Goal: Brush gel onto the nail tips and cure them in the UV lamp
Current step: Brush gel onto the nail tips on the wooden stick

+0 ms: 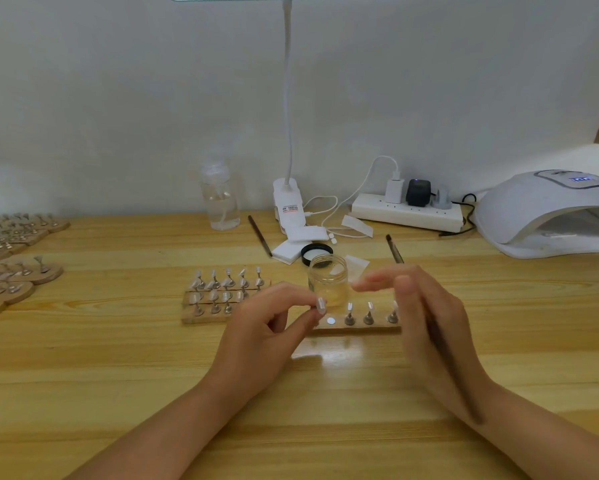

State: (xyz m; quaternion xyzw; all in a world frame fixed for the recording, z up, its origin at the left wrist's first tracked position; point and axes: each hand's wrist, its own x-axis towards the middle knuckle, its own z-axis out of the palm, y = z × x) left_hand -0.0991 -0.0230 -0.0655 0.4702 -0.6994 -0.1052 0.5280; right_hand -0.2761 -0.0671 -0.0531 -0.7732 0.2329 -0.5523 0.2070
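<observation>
While left hand (273,323) pinched one upright nail tip (321,305), long axis vertical, right hand (419,306) hovered open, fingers loosely spread.

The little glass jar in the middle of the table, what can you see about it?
The jar is small, round and see-through, glass or clear plastic by its look. It stands upright on the wooden table, open, with a screw-thread rim. A little clear stuff sits at its bottom. Its black lid lies just behind it. The wooden strip of nail tips is in front. Neither hand touches it.
</observation>
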